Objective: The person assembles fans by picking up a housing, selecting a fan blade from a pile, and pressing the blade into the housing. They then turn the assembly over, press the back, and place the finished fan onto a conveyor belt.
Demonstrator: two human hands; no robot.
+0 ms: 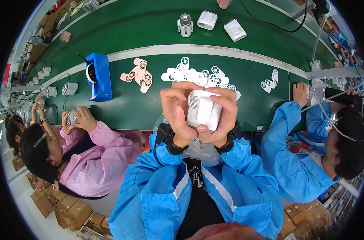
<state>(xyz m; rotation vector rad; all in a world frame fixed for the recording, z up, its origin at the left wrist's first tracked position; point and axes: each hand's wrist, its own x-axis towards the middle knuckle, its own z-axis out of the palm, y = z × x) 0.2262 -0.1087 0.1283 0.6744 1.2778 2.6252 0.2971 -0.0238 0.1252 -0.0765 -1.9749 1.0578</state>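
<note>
A white plastic device housing (206,111) with rounded edges and a small printed label is held up between my two hands, above the near edge of the green bench. My left hand (177,110) supports its left side, fingers curled behind the top. Along the right side and top, my right hand (226,108) grips it with the thumb near the bottom. Just beyond my hands lies a loose pile of white flat parts (198,76) with spoked round grilles, partly hidden by my fingers. A smaller heap of pink ones (139,76) is to the left.
A blue tape dispenser (99,78) stands left of the pink parts. Several white grille parts (270,82) lie at the right. White devices (207,20) sit beyond the pale divider rail (182,49). A co-worker in pink (98,160) is at left, another in blue (298,160) at right.
</note>
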